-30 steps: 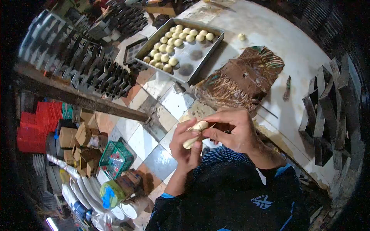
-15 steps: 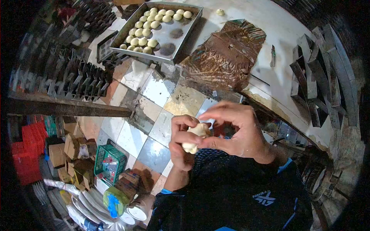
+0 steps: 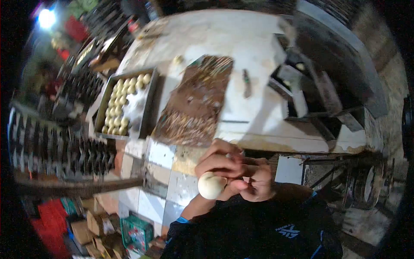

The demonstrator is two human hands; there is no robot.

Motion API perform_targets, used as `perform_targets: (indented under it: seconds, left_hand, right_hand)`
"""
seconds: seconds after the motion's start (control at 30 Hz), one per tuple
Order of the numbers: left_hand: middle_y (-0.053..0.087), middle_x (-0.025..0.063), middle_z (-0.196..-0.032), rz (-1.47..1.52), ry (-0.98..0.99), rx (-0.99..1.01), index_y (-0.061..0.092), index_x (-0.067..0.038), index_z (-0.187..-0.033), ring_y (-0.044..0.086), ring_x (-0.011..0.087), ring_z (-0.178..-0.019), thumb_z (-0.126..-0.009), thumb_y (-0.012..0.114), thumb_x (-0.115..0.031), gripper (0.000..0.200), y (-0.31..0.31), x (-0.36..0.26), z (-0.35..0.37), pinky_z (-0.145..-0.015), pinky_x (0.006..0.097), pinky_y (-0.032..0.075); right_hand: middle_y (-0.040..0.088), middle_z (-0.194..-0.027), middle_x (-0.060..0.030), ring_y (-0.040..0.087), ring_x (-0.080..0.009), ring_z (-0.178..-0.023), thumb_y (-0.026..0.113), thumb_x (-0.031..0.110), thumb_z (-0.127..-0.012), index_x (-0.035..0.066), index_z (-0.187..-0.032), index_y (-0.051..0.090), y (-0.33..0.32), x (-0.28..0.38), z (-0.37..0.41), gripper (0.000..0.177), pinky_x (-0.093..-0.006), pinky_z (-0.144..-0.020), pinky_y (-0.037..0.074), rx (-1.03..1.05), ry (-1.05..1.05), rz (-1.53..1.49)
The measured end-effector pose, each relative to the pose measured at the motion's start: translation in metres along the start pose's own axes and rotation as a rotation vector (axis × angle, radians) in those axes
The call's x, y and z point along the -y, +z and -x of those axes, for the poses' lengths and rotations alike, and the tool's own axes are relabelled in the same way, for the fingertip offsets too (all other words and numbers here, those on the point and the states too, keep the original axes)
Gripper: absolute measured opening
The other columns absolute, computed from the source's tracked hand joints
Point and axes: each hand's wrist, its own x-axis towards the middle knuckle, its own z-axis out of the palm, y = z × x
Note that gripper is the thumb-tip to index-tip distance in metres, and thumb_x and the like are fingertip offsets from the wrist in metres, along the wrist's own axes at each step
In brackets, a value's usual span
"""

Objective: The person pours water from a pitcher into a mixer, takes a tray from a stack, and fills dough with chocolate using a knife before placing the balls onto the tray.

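A smooth pale dough ball (image 3: 211,186) bulges from my left hand (image 3: 217,164), whose fingers are wrapped around it. My right hand (image 3: 261,181) is closed against the left one, in front of my dark shirt. A small pale bit shows between the two hands, too blurred to name. Beyond the hands, a brown-smeared sheet (image 3: 196,99) lies on the white table. To its left stands a metal tray (image 3: 149,97) with rows of similar dough balls (image 3: 115,111). A small lump of dough (image 3: 177,60) sits on the table behind the tray.
A slim tool (image 3: 246,83) lies on the white table (image 3: 254,39). Metal moulds (image 3: 302,93) are piled at its right end. At the left are stacked dark metal racks (image 3: 60,146) and a wooden beam (image 3: 82,186). A green crate (image 3: 137,233) and cardboard boxes (image 3: 101,224) stand on the floor.
My view has swung right and up, showing more of the table. The hands have come together, and the dough, lumpy before, now shows as a smooth round ball at the left hand.
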Motion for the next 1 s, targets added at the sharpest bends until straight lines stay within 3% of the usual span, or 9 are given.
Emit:
perform_targets:
  seconds: [0.03, 0.13, 0.2, 0.27, 0.37, 0.47, 0.7, 0.87, 1.0]
  left_hand:
    - [0.059, 0.0130, -0.076, -0.073, 0.013, -0.084, 0.058, 0.000, -0.080, 0.058, 0.0249, -0.071, -0.074, 0.079, -0.033, 0.040, 0.021, 0.007, -0.010, -0.065, 0.0343, 0.047]
    - [0.054, 0.0078, -0.060, -0.332, -0.215, -0.197, 0.046, -0.003, -0.061, 0.048, 0.0205, -0.051, -0.082, 0.067, -0.011, 0.031, 0.069, 0.021, -0.034, -0.051, 0.0292, 0.042]
    - [0.052, 0.0053, -0.058, -0.556, -0.109, 0.139, 0.046, -0.003, -0.062, 0.046, 0.0180, -0.048, -0.082, 0.066, -0.010, 0.030, 0.089, 0.044, -0.049, -0.048, 0.0289, 0.039]
    - [0.049, 0.0040, -0.058, -0.005, -0.429, 0.188, 0.054, -0.003, -0.068, 0.049, 0.0182, -0.050, -0.078, 0.070, -0.013, 0.021, 0.131, 0.059, -0.058, -0.046, 0.0321, 0.036]
    - [0.058, 0.0124, -0.096, -0.598, -0.370, 0.862, 0.053, -0.001, -0.114, 0.060, 0.0253, -0.085, -0.082, 0.063, -0.009, 0.034, 0.159, 0.056, -0.076, -0.070, 0.0355, 0.047]
    - [0.056, 0.0093, -0.084, 0.035, -0.216, 0.630, 0.056, -0.001, -0.109, 0.056, 0.0224, -0.074, -0.078, 0.070, -0.010, 0.036, 0.179, 0.068, -0.086, -0.065, 0.0316, 0.044]
    - [0.049, 0.0016, -0.072, 0.131, -0.454, 0.555, 0.060, -0.004, -0.105, 0.046, 0.0109, -0.062, -0.074, 0.078, -0.008, 0.036, 0.171, 0.056, -0.130, -0.055, 0.0247, 0.036]
    - [0.050, 0.0010, -0.069, 0.107, -0.276, 0.483, 0.063, -0.004, -0.098, 0.046, 0.0101, -0.058, -0.072, 0.079, -0.009, 0.031, 0.102, 0.052, -0.120, -0.054, 0.0241, 0.036]
    - [0.056, 0.0050, -0.073, -0.100, -0.463, 0.143, 0.063, -0.005, -0.097, 0.048, 0.0098, -0.062, -0.075, 0.073, -0.005, 0.024, 0.011, 0.091, -0.059, -0.054, 0.0240, 0.037]
  right_hand:
    - [0.065, -0.100, -0.0170, 0.065, -0.0329, -0.093, 0.060, 0.019, -0.089, 0.002, -0.093, 0.066, -0.021, -0.001, -0.009, 0.019, -0.0404, -0.078, 0.051, -0.084, -0.007, 0.011]
    - [0.059, -0.108, -0.0209, 0.060, -0.0356, -0.101, 0.065, 0.009, -0.081, -0.001, -0.103, 0.063, -0.099, 0.006, 0.003, 0.025, -0.0420, -0.085, 0.049, -0.037, 0.103, 0.419]
    - [0.056, -0.114, -0.0209, 0.059, -0.0347, -0.104, 0.065, 0.008, -0.080, -0.002, -0.107, 0.061, -0.135, 0.021, -0.001, 0.029, -0.0425, -0.086, 0.050, -0.066, -0.004, 0.499]
    - [0.049, -0.125, -0.0185, 0.053, -0.0316, -0.114, 0.065, 0.004, -0.077, -0.002, -0.118, 0.055, -0.166, 0.041, -0.011, 0.043, -0.0433, -0.090, 0.049, 0.065, -0.202, 0.614]
    - [0.050, -0.121, -0.0181, 0.053, -0.0307, -0.112, 0.065, 0.004, -0.077, 0.001, -0.118, 0.056, -0.196, 0.040, -0.016, 0.042, -0.0448, -0.093, 0.048, 0.191, -0.239, 0.791]
    - [0.054, -0.110, -0.0144, 0.056, -0.0295, -0.102, 0.063, 0.010, -0.083, 0.006, -0.110, 0.057, -0.264, 0.060, -0.022, 0.027, -0.0426, -0.088, 0.048, 0.321, -0.091, 0.651]
    - [0.062, -0.085, -0.0106, 0.059, -0.0218, -0.080, 0.044, 0.029, -0.097, 0.004, -0.102, 0.062, -0.429, -0.006, -0.110, 0.030, -0.0334, -0.077, 0.046, -0.145, 0.193, 0.822]
    - [0.047, -0.134, -0.0135, 0.042, -0.0275, -0.128, 0.051, 0.035, -0.095, 0.006, -0.132, 0.047, -0.442, -0.084, -0.082, 0.047, -0.0393, -0.106, 0.033, 0.163, 0.461, 1.125]
    - [0.036, -0.145, -0.0125, 0.031, -0.0284, -0.136, 0.054, 0.034, -0.092, 0.008, -0.140, 0.038, -0.448, -0.054, -0.112, 0.057, -0.0408, -0.112, 0.025, 0.150, 0.668, 1.004]
